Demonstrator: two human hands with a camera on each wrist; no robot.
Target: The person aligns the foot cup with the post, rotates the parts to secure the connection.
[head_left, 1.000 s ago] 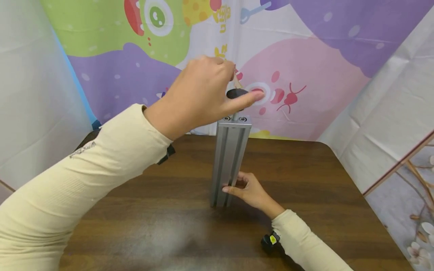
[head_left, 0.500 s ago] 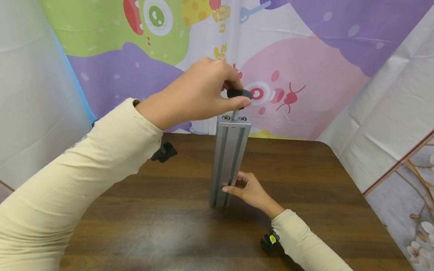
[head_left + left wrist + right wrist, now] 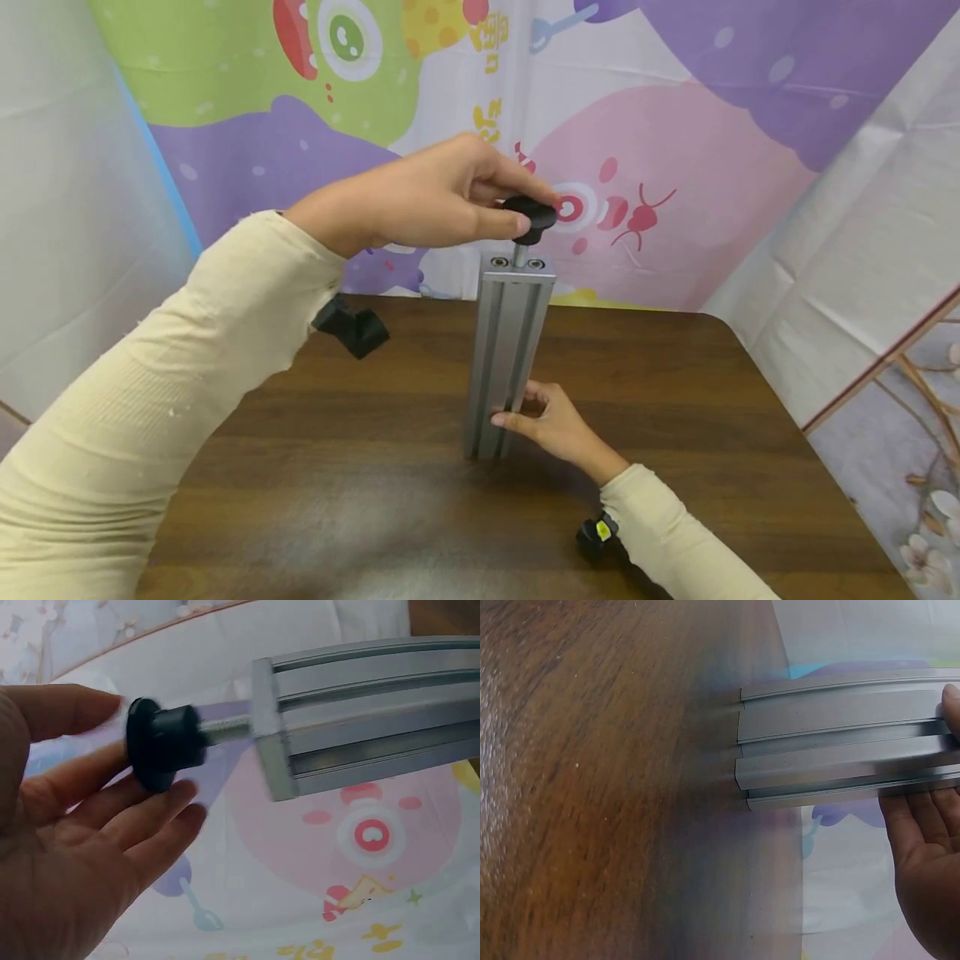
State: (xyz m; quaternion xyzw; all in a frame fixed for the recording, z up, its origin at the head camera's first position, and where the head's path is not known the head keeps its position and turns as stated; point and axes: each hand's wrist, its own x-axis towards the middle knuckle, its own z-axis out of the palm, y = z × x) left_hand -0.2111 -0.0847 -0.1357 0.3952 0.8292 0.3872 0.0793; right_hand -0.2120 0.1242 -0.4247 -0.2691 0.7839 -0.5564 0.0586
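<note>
Metal post [image 3: 508, 358], wood-grain table [image 3: 360, 467], cartoon backdrop [image 3: 645, 108]

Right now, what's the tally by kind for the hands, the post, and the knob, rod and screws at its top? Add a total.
Hands: 2 (left hand, right hand)
Metal post: 1
Black knob: 1
Threaded rod: 1
Screws: 2
Total: 7
</note>
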